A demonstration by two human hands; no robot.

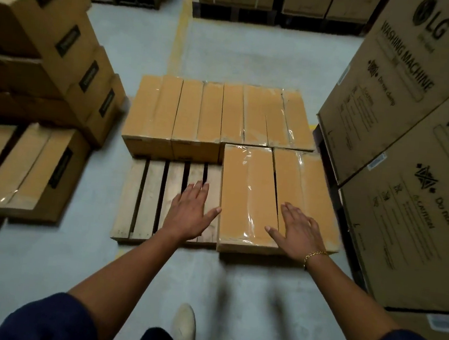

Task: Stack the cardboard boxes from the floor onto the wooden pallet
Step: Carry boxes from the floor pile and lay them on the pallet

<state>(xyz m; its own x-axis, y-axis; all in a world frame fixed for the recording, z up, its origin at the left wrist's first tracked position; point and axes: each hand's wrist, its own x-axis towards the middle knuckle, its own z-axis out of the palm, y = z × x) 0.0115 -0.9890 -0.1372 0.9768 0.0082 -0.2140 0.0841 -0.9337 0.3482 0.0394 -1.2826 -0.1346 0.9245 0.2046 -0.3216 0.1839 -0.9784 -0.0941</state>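
Note:
A wooden pallet (148, 198) lies on the grey floor in front of me. Taped cardboard boxes (212, 113) fill its far half in a row. Another taped box (248, 194) sits on its near right part, with a second one (310, 184) beside it. The near left slats are bare. My left hand (190, 210) hovers flat over the bare slats, fingers spread, holding nothing. My right hand (298, 231), with a gold bracelet at the wrist, is spread over the near right boxes; whether it touches them I cannot tell.
Cardboard boxes with black labels (31, 174) stand low at the left, with taller stacks (52, 30) behind them. Large washing machine cartons (419, 151) rise close on the right. More loaded pallets (235, 7) stand at the far end. My shoe (184, 329) is on the floor.

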